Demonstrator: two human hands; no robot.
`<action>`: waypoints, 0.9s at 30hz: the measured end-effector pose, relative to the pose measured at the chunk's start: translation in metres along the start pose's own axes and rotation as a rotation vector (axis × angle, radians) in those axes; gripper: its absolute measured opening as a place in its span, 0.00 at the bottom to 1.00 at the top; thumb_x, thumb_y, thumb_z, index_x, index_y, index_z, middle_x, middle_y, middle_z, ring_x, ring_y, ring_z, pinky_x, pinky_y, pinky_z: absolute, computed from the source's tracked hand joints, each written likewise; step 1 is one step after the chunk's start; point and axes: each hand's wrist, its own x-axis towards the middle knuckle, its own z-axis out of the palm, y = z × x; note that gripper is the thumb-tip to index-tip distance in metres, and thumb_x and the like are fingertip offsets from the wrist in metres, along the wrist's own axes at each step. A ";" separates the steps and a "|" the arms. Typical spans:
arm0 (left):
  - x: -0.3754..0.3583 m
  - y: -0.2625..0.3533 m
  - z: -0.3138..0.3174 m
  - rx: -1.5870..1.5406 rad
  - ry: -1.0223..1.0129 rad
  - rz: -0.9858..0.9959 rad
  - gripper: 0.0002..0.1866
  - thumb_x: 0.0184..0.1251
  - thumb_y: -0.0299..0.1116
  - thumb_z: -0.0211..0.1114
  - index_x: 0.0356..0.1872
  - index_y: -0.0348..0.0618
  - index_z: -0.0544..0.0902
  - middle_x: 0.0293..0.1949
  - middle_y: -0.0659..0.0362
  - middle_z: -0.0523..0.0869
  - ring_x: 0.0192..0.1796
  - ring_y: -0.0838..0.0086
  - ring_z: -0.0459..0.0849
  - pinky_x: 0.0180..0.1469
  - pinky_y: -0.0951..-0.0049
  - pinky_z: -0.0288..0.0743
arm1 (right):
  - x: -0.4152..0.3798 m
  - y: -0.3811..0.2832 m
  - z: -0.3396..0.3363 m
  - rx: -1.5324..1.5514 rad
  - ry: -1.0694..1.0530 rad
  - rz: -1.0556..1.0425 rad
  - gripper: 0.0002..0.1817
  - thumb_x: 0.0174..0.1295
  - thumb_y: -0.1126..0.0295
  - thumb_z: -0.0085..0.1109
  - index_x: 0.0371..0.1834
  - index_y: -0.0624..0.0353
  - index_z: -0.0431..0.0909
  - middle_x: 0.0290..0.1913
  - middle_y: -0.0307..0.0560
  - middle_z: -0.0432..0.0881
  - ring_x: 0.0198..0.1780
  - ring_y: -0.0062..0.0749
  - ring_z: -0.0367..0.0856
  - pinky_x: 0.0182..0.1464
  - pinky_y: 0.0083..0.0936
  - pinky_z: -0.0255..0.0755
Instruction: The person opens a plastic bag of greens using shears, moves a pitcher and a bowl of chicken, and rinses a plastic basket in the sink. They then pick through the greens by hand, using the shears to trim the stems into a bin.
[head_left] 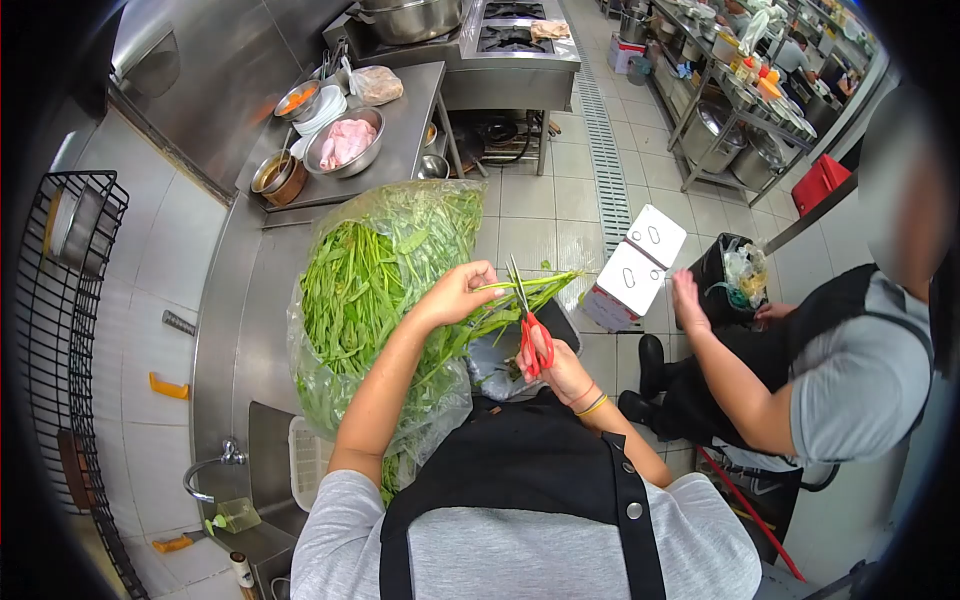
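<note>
My left hand (pixel 462 294) is closed around a small bunch of long-stemmed leafy greens (pixel 548 290), its stem ends pointing right. In my right hand (pixel 556 368) are red-handled scissors (pixel 536 342), their blades pointing up and crossing the stems just right of my left fingers. Beside my left forearm, a large clear plastic bag (pixel 462 215) bulges with more of the same greens (pixel 350 290). Below the scissors sits a dark container (pixel 556 318) with clear plastic in it, partly hidden by my hands.
At left are a sink (pixel 262 440) and faucet (pixel 232 453). A steel table (pixel 410 95) bears a bowl of raw meat (pixel 346 143). White-topped boxes (pixel 628 282) and a black bin (pixel 728 250) stand right, near a co-worker (pixel 850 350) with one hand raised.
</note>
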 end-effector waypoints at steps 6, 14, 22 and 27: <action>0.001 -0.010 -0.007 -0.038 0.050 0.018 0.06 0.60 0.29 0.61 0.29 0.41 0.73 0.25 0.68 0.77 0.29 0.88 0.72 0.32 0.84 0.66 | -0.008 0.004 -0.007 -0.005 -0.027 -0.100 0.27 0.63 0.44 0.41 0.19 0.56 0.69 0.22 0.40 0.72 0.22 0.20 0.68 0.28 0.16 0.64; 0.004 -0.007 -0.007 -0.048 0.054 0.003 0.06 0.60 0.29 0.61 0.29 0.41 0.73 0.26 0.68 0.77 0.29 0.88 0.73 0.33 0.83 0.67 | -0.044 -0.003 -0.023 0.127 -0.238 0.121 0.27 0.62 0.42 0.39 0.23 0.57 0.68 0.23 0.43 0.71 0.26 0.26 0.69 0.28 0.18 0.65; 0.014 0.005 0.007 -0.064 -0.107 0.014 0.07 0.63 0.30 0.59 0.30 0.42 0.70 0.27 0.66 0.75 0.30 0.85 0.75 0.34 0.82 0.69 | -0.031 0.016 -0.025 0.058 -0.045 -0.013 0.30 0.64 0.42 0.36 0.21 0.59 0.69 0.24 0.44 0.72 0.26 0.23 0.69 0.29 0.18 0.63; 0.011 0.018 0.018 -0.478 -0.079 -0.089 0.09 0.63 0.31 0.58 0.31 0.44 0.66 0.33 0.63 0.75 0.29 0.82 0.75 0.32 0.79 0.71 | -0.033 0.015 -0.029 0.005 -0.028 -0.263 0.28 0.65 0.47 0.38 0.20 0.60 0.69 0.26 0.43 0.72 0.26 0.21 0.68 0.30 0.17 0.62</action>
